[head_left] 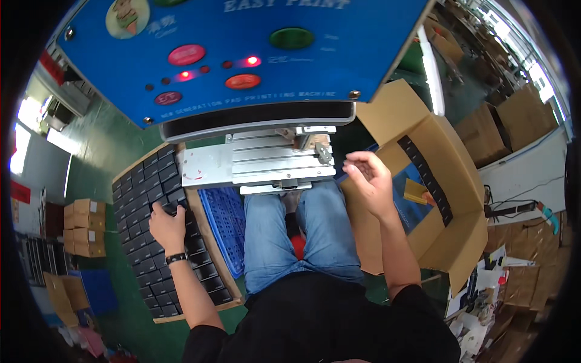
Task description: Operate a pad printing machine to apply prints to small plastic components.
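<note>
Dressed in a black short-sleeved shirt (327,320) and blue denim jeans (266,242). Reaching out leftward with the left hand (166,227), ringed at the wrist by a dark bracelet (177,258), with fingers bent around one small black rectangular piece (170,209); impossible to tell a firm grip from a mere touch. Lying there among many similar black pieces (139,224), packed in close rows on a tan board (193,202), just beside a blue perforated plastic crate (224,233). Raising the right hand (374,189), with fingers open and loosely curved, near the right end of a slotted silver metal plate (266,158). Carrying at that end a small grey metal fixture (324,154). Flanked on the right by a large open brown cardboard box (463,181), lined with a long black strip (425,181). Topped by a blue machine panel (212,30) with coloured oval buttons and glowing red lights. Backed at far left by stacked brown cartons (85,227) over a green floor (97,145), at far right by more brown cartons (526,118)
</note>
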Tool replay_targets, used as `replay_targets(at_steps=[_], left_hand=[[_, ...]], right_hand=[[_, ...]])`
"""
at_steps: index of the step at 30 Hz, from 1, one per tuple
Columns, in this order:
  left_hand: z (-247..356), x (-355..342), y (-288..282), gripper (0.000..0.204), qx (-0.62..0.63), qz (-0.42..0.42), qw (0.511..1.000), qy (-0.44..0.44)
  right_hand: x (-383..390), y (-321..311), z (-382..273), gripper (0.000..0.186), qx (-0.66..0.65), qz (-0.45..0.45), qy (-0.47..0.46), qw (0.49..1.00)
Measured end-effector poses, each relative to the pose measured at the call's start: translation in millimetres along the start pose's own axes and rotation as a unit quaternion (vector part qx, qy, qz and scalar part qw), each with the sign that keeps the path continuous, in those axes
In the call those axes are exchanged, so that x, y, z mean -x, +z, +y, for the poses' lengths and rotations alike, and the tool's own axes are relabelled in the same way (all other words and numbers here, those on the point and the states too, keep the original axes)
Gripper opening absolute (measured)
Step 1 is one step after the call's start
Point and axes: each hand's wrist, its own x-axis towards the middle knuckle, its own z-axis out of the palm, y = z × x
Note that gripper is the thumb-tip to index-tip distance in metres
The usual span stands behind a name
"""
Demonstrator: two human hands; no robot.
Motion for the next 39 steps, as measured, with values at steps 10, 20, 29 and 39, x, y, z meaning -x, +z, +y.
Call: replay_targets(at_steps=[10,20,29,39], left_hand=[[47,14,-49,0.037,0.402,0.015,0.916,0.011],[100,21,-66,0.017,0.558,-0.101,0.82,0.083],[223,22,-51,0.014,0.593,-0.195,0.754,0.205],[316,21,-43,0.028,0.427,-0.203,0.813,0.339]], right_hand=[[-61,25,-9,0.044,0.004,-0.067,-0.037,0.997],[-93,36,-24,0.054,-0.012,-0.148,0.037,0.988],[-99,55,-16,0.053,-0.024,-0.149,-0.086,0.985],[-24,-16,-12,0.053,-0.099,0.017,-0.161,0.982]])
